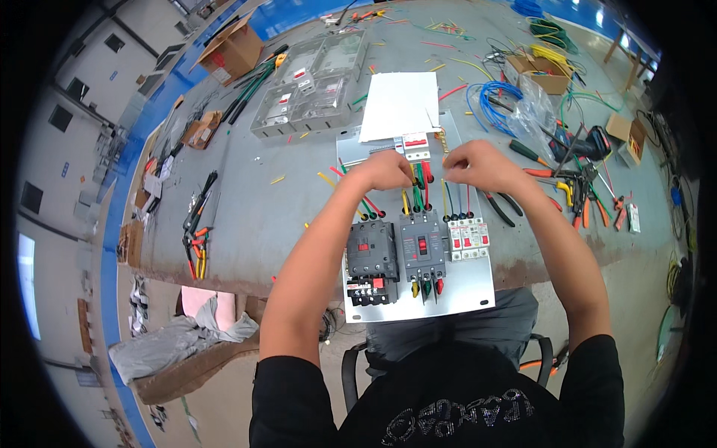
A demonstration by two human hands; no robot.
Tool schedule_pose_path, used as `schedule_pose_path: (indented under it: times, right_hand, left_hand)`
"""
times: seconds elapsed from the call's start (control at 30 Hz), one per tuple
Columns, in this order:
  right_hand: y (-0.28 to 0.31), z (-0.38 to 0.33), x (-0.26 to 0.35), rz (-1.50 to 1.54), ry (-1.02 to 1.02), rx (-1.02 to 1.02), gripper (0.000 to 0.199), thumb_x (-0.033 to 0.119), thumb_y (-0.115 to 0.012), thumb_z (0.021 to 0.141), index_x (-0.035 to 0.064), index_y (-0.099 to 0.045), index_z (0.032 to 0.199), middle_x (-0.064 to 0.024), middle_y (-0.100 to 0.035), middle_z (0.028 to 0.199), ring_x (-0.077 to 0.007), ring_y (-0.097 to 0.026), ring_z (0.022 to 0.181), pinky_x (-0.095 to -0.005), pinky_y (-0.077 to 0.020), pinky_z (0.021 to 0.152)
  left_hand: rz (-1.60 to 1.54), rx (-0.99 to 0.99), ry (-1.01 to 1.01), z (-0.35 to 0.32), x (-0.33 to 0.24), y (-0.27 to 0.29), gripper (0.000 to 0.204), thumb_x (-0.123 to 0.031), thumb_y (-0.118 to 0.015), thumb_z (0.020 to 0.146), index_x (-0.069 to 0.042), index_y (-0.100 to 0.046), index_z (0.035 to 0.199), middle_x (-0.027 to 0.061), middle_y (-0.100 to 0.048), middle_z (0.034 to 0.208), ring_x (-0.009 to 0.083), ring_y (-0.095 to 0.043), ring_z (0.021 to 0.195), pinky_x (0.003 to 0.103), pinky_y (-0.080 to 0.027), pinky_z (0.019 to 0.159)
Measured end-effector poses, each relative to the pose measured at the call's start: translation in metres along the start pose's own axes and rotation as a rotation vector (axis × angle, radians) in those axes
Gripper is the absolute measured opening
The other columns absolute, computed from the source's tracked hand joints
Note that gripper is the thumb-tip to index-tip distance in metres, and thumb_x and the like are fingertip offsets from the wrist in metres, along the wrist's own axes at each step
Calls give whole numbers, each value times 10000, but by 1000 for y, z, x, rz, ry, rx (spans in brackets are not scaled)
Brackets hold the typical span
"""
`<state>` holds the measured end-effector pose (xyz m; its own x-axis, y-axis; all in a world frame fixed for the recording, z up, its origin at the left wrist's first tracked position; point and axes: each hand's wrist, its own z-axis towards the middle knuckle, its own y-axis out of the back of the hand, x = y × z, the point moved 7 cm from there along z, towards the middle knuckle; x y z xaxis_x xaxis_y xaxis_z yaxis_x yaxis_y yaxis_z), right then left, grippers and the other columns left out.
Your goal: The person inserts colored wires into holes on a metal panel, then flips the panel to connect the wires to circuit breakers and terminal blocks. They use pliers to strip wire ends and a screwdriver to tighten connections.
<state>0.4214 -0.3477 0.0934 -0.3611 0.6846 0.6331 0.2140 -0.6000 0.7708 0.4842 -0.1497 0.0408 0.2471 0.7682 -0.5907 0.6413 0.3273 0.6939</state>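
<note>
A light metal mounting plate (470, 293) lies in front of me with electrical parts on it. Nearest me are a dark contactor (371, 250) with a relay below it, a grey molded-case circuit breaker (423, 245) and a row of small white breakers (469, 239). Yellow, green and red wires (419, 196) run up from the middle breaker toward a white breaker (416, 145) with a red switch. My left hand (382, 171) is closed in a pinch beside these wires. On their other side my right hand (484, 164) pinches near a brass-coloured terminal strip (442, 142). What either holds is hidden.
White paper (401, 104) covers the plate's far end. Clear plastic boxes (314, 86) stand far left. Pliers (198, 239) lie at left. At right are black-handled cutters (500, 209), a cordless drill (590, 142), more hand tools and a blue wire coil (494, 97).
</note>
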Motion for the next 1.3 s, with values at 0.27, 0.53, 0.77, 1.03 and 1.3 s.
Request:
schedule_pose_path:
  times: [0.27,0.53,0.77,1.03,1.3]
  right_hand:
    - [-44,41,-26,464,-380,472,212,200,-824,906,17,-844,1011,-66,-771,844,-147,-732,737,-298,-571,564]
    - [-92,39,-36,131,-193,451,258,291,-893,862,42,-826,862,-72,-740,718,-190,-693,681,-357,-554,647]
    - [-103,35,-45,4,-259,304,368,399,-889,851,42,-804,834,-174,-738,763,-330,-734,769,-436,-588,773]
    - [-102,30,-35,-86,-345,277,374,386,-849,904,16,-800,885,-220,-755,843,-407,-734,833,-472,-594,804]
    - [-105,29,-44,-59,-312,184,400,440,-823,929,42,-823,968,-237,-763,897,-418,-743,876,-489,-596,800]
  left_hand:
    - [-249,-175,-217,-41,-45,4,238,-209,-821,965,5,-791,1065,89,-794,955,138,-730,940,307,-571,848]
    - [-457,-337,-129,-2,-5,1,193,-175,-791,994,4,-720,994,71,-775,856,121,-749,773,276,-582,659]
    - [-356,-372,42,30,10,2,189,-161,-799,972,10,-719,972,72,-765,845,135,-746,722,296,-604,594]
    - [-473,-351,-58,21,14,-2,137,-100,-791,945,9,-710,932,51,-750,830,105,-703,712,284,-571,656]
    - [-252,-397,-228,-32,-29,-8,127,-84,-793,947,21,-722,938,94,-758,813,130,-709,724,312,-553,681]
